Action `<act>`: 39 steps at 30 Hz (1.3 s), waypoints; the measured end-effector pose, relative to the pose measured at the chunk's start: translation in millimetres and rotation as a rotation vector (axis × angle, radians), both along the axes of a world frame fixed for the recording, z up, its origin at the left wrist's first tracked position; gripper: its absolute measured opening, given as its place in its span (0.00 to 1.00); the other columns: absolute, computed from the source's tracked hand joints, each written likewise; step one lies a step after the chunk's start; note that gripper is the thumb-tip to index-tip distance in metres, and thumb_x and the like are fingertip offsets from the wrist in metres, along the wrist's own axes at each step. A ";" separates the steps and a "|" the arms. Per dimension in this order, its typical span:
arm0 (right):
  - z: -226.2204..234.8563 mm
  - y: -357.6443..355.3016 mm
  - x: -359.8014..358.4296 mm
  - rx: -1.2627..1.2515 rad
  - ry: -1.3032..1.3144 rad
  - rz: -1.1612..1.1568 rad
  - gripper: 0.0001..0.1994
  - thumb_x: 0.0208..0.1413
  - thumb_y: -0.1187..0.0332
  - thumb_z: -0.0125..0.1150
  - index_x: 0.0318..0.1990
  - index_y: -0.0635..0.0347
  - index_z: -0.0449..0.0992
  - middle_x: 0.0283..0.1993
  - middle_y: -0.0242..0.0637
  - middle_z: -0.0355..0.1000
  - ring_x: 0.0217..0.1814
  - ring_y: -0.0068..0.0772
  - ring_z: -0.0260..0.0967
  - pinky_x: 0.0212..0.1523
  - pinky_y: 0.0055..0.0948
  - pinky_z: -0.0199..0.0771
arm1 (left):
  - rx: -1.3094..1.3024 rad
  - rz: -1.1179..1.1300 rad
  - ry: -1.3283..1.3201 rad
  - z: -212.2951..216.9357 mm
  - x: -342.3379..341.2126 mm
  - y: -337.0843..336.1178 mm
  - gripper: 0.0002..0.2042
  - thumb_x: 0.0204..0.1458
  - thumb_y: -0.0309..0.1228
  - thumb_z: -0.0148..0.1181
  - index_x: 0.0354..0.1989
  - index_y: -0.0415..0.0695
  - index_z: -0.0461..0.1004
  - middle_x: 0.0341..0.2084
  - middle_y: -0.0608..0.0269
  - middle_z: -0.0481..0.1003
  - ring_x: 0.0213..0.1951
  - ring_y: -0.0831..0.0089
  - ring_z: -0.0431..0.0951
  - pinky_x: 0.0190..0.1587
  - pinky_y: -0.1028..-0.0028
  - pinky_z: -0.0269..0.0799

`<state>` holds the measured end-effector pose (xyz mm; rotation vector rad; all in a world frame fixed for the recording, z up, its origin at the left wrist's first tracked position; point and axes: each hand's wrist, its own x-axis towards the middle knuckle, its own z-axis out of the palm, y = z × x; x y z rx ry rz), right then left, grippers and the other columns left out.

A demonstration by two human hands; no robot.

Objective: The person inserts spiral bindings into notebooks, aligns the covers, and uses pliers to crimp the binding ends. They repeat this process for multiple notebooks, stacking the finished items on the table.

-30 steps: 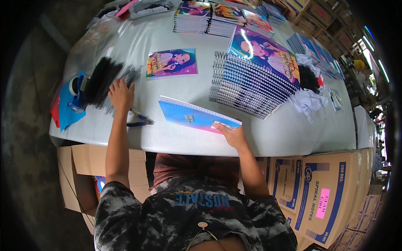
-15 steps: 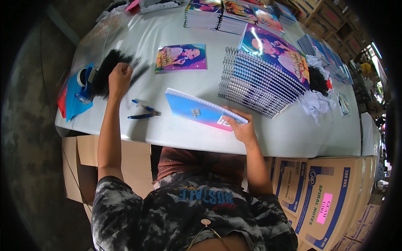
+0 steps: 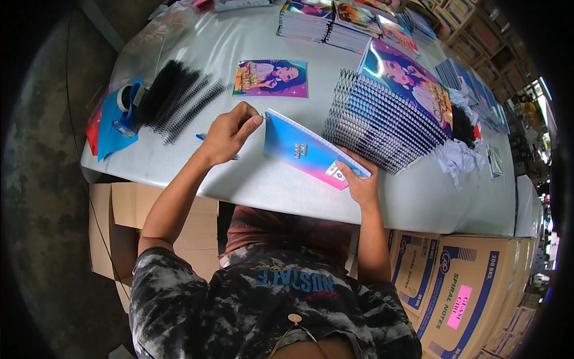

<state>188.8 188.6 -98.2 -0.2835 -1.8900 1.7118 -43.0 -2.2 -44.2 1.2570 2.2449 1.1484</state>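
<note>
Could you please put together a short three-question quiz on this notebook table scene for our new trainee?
1. True or false: the left hand is pinching something thin at the top corner of the blue-to-pink gradient notebook.
2. What does the right hand rest on? A) the pile of black spiral binding coils B) the lower edge of the notebook C) the brown cardboard box
3. Fill in: the fanned stack of spiral-bound notebooks lies to the person's ____ of the gradient notebook.

Key: 1 true; 2 B; 3 right.
</note>
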 end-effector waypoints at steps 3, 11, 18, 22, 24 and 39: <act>0.8 -0.1 -0.4 0.062 0.030 0.020 0.13 0.51 0.81 0.56 0.46 0.69 0.74 0.44 0.40 0.74 0.41 0.20 0.69 0.44 0.19 0.70 | 0.173 -0.008 -0.097 -4.4 0.6 0.9 0.12 0.57 0.37 0.51 0.34 0.39 0.67 0.21 0.66 0.68 0.25 0.80 0.66 0.29 0.78 0.63; 10.0 -3.1 1.5 0.165 0.104 0.112 0.13 0.51 0.83 0.55 0.45 0.69 0.74 0.44 0.41 0.74 0.38 0.19 0.69 0.40 0.19 0.71 | 0.198 -0.312 -0.258 22.1 -18.6 -7.5 0.06 0.55 0.31 0.54 0.34 0.42 0.67 0.28 0.71 0.66 0.28 0.85 0.62 0.31 0.82 0.60; -13.3 -4.3 7.6 0.032 0.019 0.020 0.12 0.50 0.76 0.61 0.44 0.62 0.76 0.38 0.34 0.76 0.36 0.18 0.69 0.38 0.20 0.71 | -0.248 -0.414 0.351 63.8 -8.6 5.6 0.12 0.44 0.22 0.61 0.39 0.38 0.70 0.39 0.53 0.69 0.36 0.58 0.71 0.41 0.66 0.67; -10.3 -4.8 6.0 0.122 0.086 0.081 0.14 0.50 0.78 0.58 0.46 0.63 0.75 0.43 0.38 0.75 0.42 0.23 0.71 0.46 0.23 0.71 | 0.066 -0.252 0.793 70.5 25.5 11.3 0.10 0.41 0.23 0.62 0.34 0.38 0.72 0.35 0.52 0.72 0.38 0.53 0.71 0.41 0.62 0.68; -10.4 -6.9 4.7 0.224 0.175 0.048 0.15 0.49 0.80 0.58 0.47 0.61 0.75 0.46 0.40 0.74 0.47 0.29 0.72 0.48 0.25 0.70 | -0.211 -0.376 0.635 71.8 18.3 3.1 0.11 0.40 0.23 0.63 0.34 0.39 0.72 0.35 0.52 0.73 0.40 0.52 0.72 0.44 0.62 0.68; -11.7 -15.5 12.9 0.379 0.219 0.092 0.27 0.35 0.87 0.52 0.49 0.61 0.73 0.51 0.41 0.71 0.52 0.39 0.70 0.53 0.30 0.68 | -0.125 -0.362 0.889 66.6 29.9 6.0 0.14 0.33 0.23 0.66 0.29 0.41 0.69 0.29 0.58 0.69 0.37 0.58 0.69 0.43 0.62 0.63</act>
